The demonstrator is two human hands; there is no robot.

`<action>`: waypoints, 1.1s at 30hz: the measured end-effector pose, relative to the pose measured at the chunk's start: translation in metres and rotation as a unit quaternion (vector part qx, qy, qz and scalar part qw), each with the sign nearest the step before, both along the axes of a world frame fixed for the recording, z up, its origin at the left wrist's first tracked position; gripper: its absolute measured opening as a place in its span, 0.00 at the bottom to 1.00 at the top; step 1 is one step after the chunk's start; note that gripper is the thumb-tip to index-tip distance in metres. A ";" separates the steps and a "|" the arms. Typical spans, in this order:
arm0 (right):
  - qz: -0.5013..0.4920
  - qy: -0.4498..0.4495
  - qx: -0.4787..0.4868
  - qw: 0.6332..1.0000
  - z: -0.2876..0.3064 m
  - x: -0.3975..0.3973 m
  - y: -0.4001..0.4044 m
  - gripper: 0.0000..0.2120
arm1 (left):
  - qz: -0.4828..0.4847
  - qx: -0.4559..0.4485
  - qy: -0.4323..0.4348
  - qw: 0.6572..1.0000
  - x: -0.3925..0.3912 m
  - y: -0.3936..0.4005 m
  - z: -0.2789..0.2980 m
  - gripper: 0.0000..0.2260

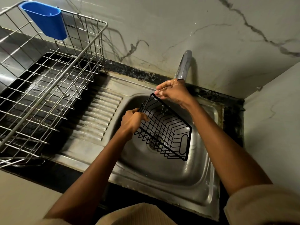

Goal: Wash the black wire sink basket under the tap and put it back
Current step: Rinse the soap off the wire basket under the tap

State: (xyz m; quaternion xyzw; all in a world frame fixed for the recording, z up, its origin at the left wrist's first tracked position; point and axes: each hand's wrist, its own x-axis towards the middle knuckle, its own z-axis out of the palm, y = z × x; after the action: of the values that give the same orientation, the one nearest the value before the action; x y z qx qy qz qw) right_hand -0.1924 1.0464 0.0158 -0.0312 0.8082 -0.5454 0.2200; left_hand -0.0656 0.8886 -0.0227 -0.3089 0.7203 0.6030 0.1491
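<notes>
Steel sink (186, 181), marble wall: black wire basket (164, 129) tilted over the drain, under the tap (183, 65).
Left hand (132, 121) grips side wires; right hand (172, 91) pinches the far rim. Likely light, stiff, wet-slick; the rim frame looks the surest hold.

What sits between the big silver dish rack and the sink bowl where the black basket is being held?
The ribbed steel draining board, bare as far as the head view shows. It spans from the dish rack to the sink, over which both hands hold the black basket.
</notes>
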 end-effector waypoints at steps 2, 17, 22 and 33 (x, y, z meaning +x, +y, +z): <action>0.003 0.026 0.067 0.997 -0.006 -0.001 0.006 0.07 | 0.018 0.009 0.008 1.000 0.003 -0.005 -0.004 0.42; 0.127 0.195 0.231 0.945 -0.047 0.010 0.002 0.05 | 0.067 0.115 0.060 0.989 0.008 -0.018 -0.013 0.36; 0.141 0.126 0.319 0.929 -0.057 0.002 0.047 0.08 | 0.134 0.194 0.095 0.967 0.019 -0.034 -0.022 0.20; 0.205 0.213 0.281 0.913 -0.029 0.014 -0.036 0.08 | 0.030 0.110 0.077 0.991 0.024 0.001 -0.027 0.37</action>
State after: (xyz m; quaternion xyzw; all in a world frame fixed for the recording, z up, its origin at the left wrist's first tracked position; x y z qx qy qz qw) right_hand -0.1779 1.0109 -0.0133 -0.2483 0.9315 -0.2196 0.1496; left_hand -0.0416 0.8896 -0.0498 -0.2649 0.6495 0.7045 0.1079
